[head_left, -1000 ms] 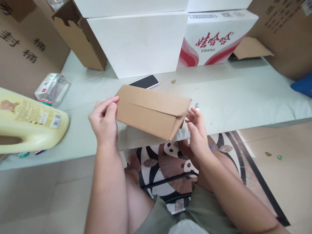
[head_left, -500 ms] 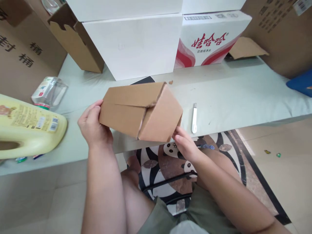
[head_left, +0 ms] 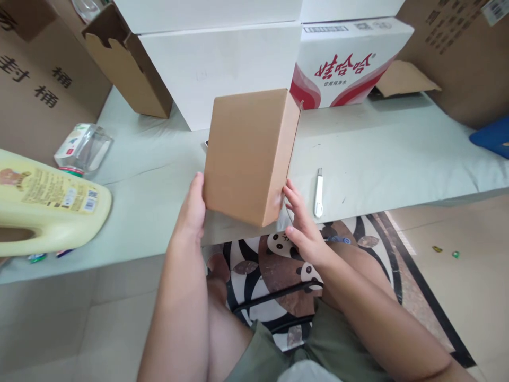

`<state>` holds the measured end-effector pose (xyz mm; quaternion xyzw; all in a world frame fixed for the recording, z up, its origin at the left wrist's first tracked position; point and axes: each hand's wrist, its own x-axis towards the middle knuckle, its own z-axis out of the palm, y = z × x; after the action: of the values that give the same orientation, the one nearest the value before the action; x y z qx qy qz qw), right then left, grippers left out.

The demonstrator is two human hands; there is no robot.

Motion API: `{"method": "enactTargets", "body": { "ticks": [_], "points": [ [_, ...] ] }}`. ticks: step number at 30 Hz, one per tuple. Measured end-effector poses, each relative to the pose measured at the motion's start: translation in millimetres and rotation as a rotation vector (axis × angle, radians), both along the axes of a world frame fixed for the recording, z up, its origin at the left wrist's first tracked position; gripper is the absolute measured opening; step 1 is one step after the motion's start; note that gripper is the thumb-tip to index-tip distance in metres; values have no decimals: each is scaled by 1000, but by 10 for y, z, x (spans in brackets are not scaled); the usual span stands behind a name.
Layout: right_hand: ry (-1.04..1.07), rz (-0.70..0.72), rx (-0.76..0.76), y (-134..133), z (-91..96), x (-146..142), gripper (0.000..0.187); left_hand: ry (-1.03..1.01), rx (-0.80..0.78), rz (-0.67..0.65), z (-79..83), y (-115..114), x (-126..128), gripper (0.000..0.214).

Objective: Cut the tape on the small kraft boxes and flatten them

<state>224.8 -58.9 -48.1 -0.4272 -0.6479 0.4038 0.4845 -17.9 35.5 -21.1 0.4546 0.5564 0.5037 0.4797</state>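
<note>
A plain brown cardboard box (head_left: 244,154) is held tilted over the table's front edge, one broad face toward me. My left hand (head_left: 193,207) grips its left side, the thumb along the edge and the other fingers hidden behind. On the lower right side, my right hand (head_left: 300,223) has its fingertips against the box, with the thumb lower and apart. Between them is a small translucent patch (head_left: 283,218), perhaps film or tape; I cannot tell which. A white utility knife (head_left: 318,193) lies on the table just right of the box.
White cartons (head_left: 226,74) and a red-and-white carton (head_left: 338,69) stand behind. An open brown box (head_left: 131,69), a clear bottle (head_left: 85,148) and a large yellow jug (head_left: 51,201) are at left. A blue object (head_left: 491,138) sits at the right edge. The table (head_left: 377,159) has a pale cloth cover.
The box has been turned from its seamed faces to a plain broad face and tipped more upright. My left hand has moved right with it; my right hand's fingers have shifted up its side.
</note>
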Motion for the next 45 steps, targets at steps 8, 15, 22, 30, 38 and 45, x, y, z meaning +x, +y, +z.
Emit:
{"method": "enactTargets", "body": {
  "ticks": [8, 15, 22, 30, 38, 45],
  "points": [
    [90, -54, 78, 18, 28, 36, 61, -194, -255, -60, 24, -14, 166, 50],
    [77, -136, 122, 39, 39, 92, 54, -287, -336, -29, 28, -23, 227, 36],
    [87, -227, 166, 61, 55, 86, 56, -254, -493, -86, 129, -89, 286, 26],
    [138, -453, 267, 118, 36, 106, 46, -293, -604, -541, 243, -258, 418, 62],
    [116, -366, 289, 144, 77, 136, 20, 361, -419, -548, 47, -194, 405, 42],
    [35, -219, 273, 119, 47, 95, 25, 466, 565, -36, 69, -146, 255, 46]
  ]
}}
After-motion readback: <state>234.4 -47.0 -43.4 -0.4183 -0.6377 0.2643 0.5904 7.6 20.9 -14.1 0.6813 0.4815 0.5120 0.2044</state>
